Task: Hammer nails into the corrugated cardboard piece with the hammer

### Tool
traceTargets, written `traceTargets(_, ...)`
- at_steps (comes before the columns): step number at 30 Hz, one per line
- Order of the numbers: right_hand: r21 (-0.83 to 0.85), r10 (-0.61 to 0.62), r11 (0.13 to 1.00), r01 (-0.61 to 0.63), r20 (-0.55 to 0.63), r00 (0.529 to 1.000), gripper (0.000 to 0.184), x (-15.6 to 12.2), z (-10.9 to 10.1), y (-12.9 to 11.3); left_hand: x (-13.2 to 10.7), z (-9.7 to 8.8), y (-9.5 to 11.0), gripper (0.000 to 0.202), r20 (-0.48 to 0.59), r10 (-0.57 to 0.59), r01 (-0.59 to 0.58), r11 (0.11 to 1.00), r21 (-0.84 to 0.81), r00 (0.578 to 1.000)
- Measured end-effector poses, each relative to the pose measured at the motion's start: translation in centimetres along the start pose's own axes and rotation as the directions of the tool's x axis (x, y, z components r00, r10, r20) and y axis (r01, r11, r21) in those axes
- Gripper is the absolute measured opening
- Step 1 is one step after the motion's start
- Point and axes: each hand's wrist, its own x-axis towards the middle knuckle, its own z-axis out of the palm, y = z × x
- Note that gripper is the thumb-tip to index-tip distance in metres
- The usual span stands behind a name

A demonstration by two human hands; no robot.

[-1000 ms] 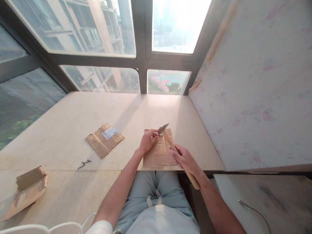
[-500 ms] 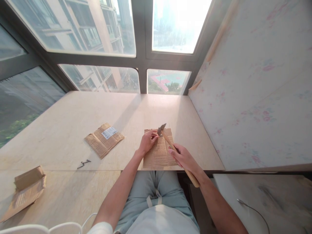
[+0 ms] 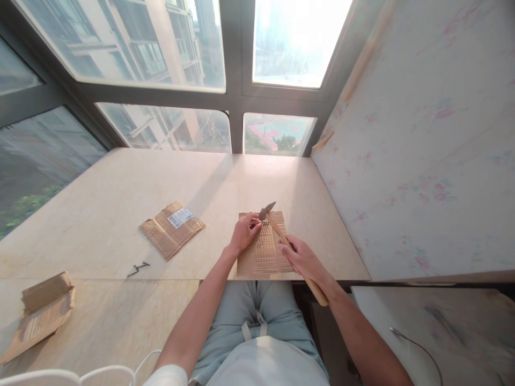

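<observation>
Holding a hammer (image 3: pixel 277 228) close to a row of dark nails (image 3: pixel 265 223) on ridged cardboard (image 3: pixel 249 264), at the near edge of the bench (image 3: pixel 132 187).
Gripping the wooden handle (image 3: pixel 317 292) in the closed right hand (image 3: pixel 300 256); curling the fingers of the left hand (image 3: pixel 244 234) close beside the nails, cannot tell whether round one. Farther left, on a cardboard piece (image 3: pixel 169 240), a white label (image 3: pixel 180 217), printed too small to read.

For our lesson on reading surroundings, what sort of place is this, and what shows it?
Probably an upstairs room in a home: large windows look down on trees, and the right-hand wall has a floral pattern.
</observation>
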Motion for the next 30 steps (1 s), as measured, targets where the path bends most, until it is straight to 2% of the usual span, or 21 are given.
traceTargets(4,-0.029,0.030,0.999,-0.029,0.032,0.999,0.018,-0.11,0.03,-0.29,-0.03,-0.01,-0.17,0.018,0.017,0.011,-0.010,0.999,-0.047,1.000)
traceTargets(13,-0.050,0.036,0.998,-0.035,0.019,0.999,0.015,-0.40,0.06,-0.51,-0.11,-0.15,0.25,0.017,0.015,0.001,-0.001,0.999,-0.055,1.000)
traceTargets(19,0.026,0.009,1.000,-0.008,-0.028,1.000,0.020,-0.68,0.05,-0.48,-0.15,-0.02,-0.02,0.019,-0.011,0.002,-0.002,1.000,-0.023,1.000)
traceTargets(24,-0.026,0.040,0.999,-0.040,-0.005,0.999,0.017,-0.65,-0.05,-0.15,-0.14,-0.02,-0.30,0.019,-0.005,0.018,-0.018,1.000,-0.004,1.000)
traceTargets(30,-0.056,0.013,0.998,-0.017,-0.058,0.998,0.017,-0.65,0.05,-0.27,-0.16,-0.06,-0.18,0.017,-0.019,0.013,-0.012,1.000,0.007,1.000)
